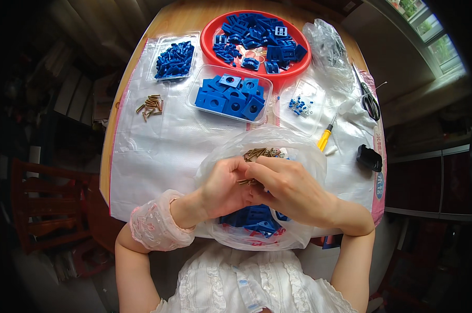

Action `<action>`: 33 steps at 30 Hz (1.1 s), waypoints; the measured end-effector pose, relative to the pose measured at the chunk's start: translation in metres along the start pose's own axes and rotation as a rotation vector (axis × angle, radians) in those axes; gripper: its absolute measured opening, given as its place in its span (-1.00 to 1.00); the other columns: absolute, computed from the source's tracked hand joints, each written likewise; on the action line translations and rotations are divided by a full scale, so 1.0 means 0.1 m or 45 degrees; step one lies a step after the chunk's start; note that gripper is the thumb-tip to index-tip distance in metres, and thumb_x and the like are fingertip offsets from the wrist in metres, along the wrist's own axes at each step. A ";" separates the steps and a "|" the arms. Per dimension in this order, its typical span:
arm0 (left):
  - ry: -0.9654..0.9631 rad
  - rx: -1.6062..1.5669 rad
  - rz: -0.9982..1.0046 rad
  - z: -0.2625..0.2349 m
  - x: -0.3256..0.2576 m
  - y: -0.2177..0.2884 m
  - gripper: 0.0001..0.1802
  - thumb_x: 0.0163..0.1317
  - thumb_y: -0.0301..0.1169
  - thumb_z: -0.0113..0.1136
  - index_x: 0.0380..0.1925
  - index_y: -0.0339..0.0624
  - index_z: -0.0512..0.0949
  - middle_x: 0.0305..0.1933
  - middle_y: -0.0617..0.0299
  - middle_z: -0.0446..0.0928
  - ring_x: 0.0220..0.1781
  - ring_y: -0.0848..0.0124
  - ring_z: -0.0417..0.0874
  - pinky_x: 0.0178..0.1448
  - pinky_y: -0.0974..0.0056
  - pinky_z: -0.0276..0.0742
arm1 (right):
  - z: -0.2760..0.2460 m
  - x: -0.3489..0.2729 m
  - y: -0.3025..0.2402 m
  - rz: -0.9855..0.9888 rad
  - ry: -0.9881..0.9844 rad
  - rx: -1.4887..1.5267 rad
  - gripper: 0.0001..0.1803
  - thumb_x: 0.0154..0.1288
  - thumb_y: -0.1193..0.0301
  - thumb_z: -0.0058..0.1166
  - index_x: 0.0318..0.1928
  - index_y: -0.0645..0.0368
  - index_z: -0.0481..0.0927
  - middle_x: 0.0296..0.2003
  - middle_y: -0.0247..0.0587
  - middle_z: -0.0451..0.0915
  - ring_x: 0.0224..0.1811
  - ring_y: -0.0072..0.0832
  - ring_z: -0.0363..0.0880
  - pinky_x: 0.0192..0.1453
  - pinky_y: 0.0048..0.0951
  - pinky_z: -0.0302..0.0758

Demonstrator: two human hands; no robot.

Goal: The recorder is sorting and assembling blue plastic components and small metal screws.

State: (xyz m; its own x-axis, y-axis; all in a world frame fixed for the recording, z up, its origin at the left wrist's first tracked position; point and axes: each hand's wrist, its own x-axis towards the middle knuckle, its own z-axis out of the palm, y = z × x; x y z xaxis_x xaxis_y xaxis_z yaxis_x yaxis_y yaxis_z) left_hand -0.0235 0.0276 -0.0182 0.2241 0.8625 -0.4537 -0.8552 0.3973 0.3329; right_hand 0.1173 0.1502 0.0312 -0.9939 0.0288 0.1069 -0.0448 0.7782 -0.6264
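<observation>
My left hand (pixel 223 185) is curled, palm inward, with several brass-coloured screws (pixel 246 182) showing in its grip. Against it, my right hand (pixel 293 190) has its fingers closed and bent down. Whatever its fingertips pinch is hidden behind the knuckles. Both hands are above an open translucent plastic bag (pixel 220 147) at the table's near edge. Inside the bag, more brass screws (pixel 264 153) lie beyond my fingers, and blue plastic parts (pixel 254 219) lie on the near side.
A red basin (pixel 205 39) of blue parts stands at the back. Clear trays hold square blue plates (pixel 236 107), small blue pieces (pixel 174 60), loose screws (pixel 151 107) and tiny fittings (pixel 300 106). On the right lie a yellow-handled screwdriver (pixel 325 137), scissors (pixel 370 104) and a black object (pixel 370 158).
</observation>
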 end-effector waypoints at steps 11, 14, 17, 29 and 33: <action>-0.160 -0.001 0.115 -0.09 -0.08 0.26 -0.60 0.66 -0.20 -0.17 -0.47 0.03 0.26 -0.58 0.47 0.16 -0.65 0.63 0.09 -0.59 0.45 0.01 | -0.31 -0.06 -0.08 0.155 0.156 -0.253 -0.90 0.21 0.60 0.24 -0.32 0.29 0.56 -0.36 -0.06 0.56 -0.30 -0.07 0.66 -0.21 -0.09 0.57; -0.295 -0.037 0.231 -0.16 -0.09 0.30 -0.60 0.66 -0.19 -0.18 -0.46 0.00 0.30 -0.57 0.44 0.16 -0.60 0.57 0.21 -0.55 0.45 0.01 | -0.03 -0.09 0.02 0.274 -0.079 -0.442 -0.86 0.00 0.66 0.24 -0.35 0.34 0.61 -0.28 0.07 0.63 -0.20 -0.05 0.73 -0.17 -0.13 0.66; -0.118 0.023 0.245 -0.09 -0.09 0.31 -0.61 0.66 -0.20 -0.18 -0.45 -0.01 0.33 -0.55 0.41 0.18 -0.49 0.56 0.31 -0.52 0.46 0.05 | 0.19 -0.06 0.10 0.299 -0.177 -0.494 -0.86 -0.03 0.66 0.28 -0.37 0.34 0.67 -0.24 0.10 0.65 -0.15 -0.06 0.75 -0.13 -0.19 0.71; -0.075 -0.009 0.221 -0.15 -0.09 0.28 -0.69 0.66 -0.22 -0.17 -0.21 -0.08 0.49 -0.37 0.43 0.33 -0.50 0.68 0.24 -0.51 0.54 0.17 | 0.28 0.00 0.18 0.302 -0.249 -0.317 -0.91 0.04 0.60 0.30 -0.38 0.33 0.71 -0.27 0.14 0.67 -0.17 -0.04 0.75 -0.14 -0.16 0.69; -0.102 -0.041 0.193 -0.18 -0.06 0.27 -0.71 0.65 -0.23 -0.14 -0.20 -0.10 0.50 -0.35 0.43 0.35 -0.48 0.67 0.24 -0.52 0.54 0.15 | 0.29 0.00 0.21 0.315 -0.271 -0.252 -0.94 0.07 0.61 0.26 -0.39 0.35 0.69 -0.32 0.16 0.69 -0.21 0.00 0.74 -0.14 -0.12 0.68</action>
State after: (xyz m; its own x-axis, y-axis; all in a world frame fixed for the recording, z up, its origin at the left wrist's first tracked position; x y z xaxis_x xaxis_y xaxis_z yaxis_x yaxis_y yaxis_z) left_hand -0.0560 0.0276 -0.0213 0.1273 0.9345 -0.3324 -0.8964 0.2519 0.3648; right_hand 0.1138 0.1481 -0.0046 -0.9718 0.1163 -0.2051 0.1990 0.8708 -0.4496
